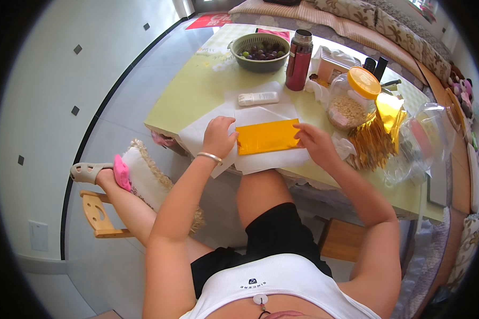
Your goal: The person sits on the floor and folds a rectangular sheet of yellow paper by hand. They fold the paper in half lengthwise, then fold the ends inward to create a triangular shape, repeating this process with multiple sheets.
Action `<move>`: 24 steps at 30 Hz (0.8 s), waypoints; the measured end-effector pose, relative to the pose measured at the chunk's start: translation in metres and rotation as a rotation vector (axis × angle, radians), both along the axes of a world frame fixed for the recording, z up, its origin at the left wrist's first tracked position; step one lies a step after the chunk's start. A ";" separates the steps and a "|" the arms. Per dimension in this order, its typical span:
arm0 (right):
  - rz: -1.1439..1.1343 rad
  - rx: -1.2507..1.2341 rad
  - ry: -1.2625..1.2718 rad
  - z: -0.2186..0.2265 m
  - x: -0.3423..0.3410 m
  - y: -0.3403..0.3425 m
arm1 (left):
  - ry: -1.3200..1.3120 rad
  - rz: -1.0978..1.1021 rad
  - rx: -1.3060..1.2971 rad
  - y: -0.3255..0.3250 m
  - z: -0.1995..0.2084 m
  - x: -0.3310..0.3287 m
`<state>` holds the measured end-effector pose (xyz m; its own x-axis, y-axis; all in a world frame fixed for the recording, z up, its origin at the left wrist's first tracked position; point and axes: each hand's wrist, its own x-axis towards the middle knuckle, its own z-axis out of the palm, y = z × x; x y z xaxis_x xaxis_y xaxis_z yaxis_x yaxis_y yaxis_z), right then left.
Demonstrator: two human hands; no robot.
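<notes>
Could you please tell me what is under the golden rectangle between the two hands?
White paper is visible beyond the lower edge of the golden rectangle. Whatever lies directly beneath its middle is covered, so I cannot say.

Gold foil rectangle [267, 136], flat, on white paper [271, 162]

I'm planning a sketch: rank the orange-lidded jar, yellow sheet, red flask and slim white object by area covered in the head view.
1. Orange-lidded jar
2. Yellow sheet
3. Red flask
4. Slim white object
</notes>
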<state>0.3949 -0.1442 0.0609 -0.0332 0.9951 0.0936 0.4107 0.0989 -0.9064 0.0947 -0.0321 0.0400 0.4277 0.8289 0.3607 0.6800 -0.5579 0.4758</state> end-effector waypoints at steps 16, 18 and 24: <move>-0.162 -0.199 0.262 -0.036 -0.005 0.027 | 0.003 0.268 -0.321 0.022 0.008 0.032; -0.162 -0.201 0.272 -0.034 -0.005 0.026 | -0.068 0.227 -0.254 0.015 0.008 0.030; -0.179 -0.225 0.479 -0.043 0.003 0.027 | -0.636 0.272 -0.634 -0.018 0.021 0.031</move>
<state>0.3976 -0.1176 0.0180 0.1327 0.9784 -0.1585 -0.0593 -0.1518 -0.9866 0.1253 -0.0502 0.0607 0.0677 0.9933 -0.0933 0.2569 0.0730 0.9637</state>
